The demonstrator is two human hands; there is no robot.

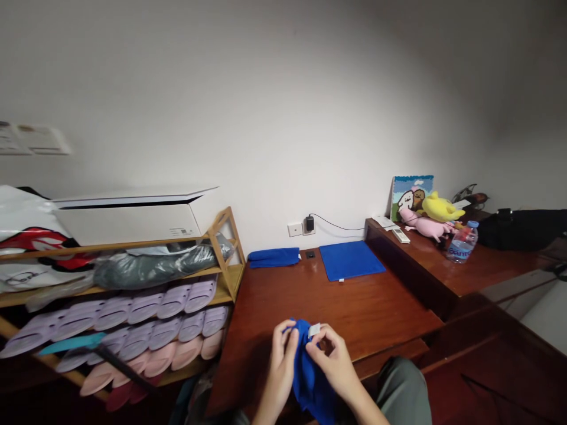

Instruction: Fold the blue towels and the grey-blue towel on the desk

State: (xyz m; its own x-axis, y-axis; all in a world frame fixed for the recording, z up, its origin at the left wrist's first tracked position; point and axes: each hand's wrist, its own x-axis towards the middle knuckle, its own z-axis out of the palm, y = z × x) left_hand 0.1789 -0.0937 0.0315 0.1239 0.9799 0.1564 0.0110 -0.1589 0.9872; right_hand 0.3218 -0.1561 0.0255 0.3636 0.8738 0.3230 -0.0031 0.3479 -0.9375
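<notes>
A blue cloth (305, 372) hangs from both my hands over the front edge of the wooden desk (283, 295). My left hand (282, 351) pinches its upper left part between thumb and fingers. With thumb and forefinger, my right hand (330, 354) grips the upper right edge, beside a small white tag (314, 329). The cloth's lower part drapes down in loose folds. Farther back on the desk lie a folded blue cloth (274, 257) at the left and a flat, square blue cloth (352, 261) at the right.
On the left stands a wooden rack (228, 260) with several slippers (146, 307) and a white box (137, 221). A raised ledge (411, 260) at the right holds plush toys (427, 224), a water bottle (463, 243) and a remote (401, 235). A black plug (310, 223) sits in the wall.
</notes>
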